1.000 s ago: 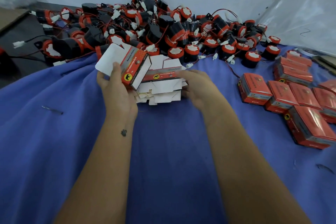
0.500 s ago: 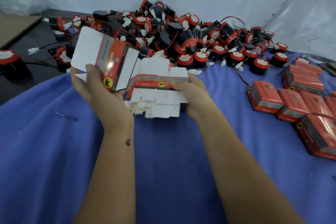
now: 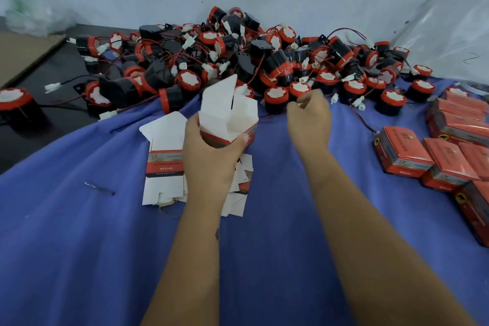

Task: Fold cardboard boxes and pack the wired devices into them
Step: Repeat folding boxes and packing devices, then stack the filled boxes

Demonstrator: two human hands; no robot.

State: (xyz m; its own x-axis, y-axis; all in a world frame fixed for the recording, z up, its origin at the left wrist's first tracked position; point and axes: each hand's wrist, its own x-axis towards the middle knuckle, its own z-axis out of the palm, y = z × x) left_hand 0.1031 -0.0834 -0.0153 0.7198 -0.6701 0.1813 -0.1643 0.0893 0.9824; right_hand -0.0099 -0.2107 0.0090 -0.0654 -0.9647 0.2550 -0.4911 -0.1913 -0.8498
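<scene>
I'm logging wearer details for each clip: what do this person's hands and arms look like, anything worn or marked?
Both arms are bare as far as the view shows: no sleeves, gloves, watch or bracelets. The left hand and right hand show no rings that I can make out. One marking is visible: a small dark mark, possibly a tattoo, on the left forearm just below the wrist.

Blue cloth (image 3: 79, 246) under devices (image 3: 264, 61), flat cartons (image 3: 164, 167), boxes (image 3: 402, 151).

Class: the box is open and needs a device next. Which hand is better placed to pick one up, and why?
The right hand: it is beside the device pile, while the left hand holds the open box.
</scene>
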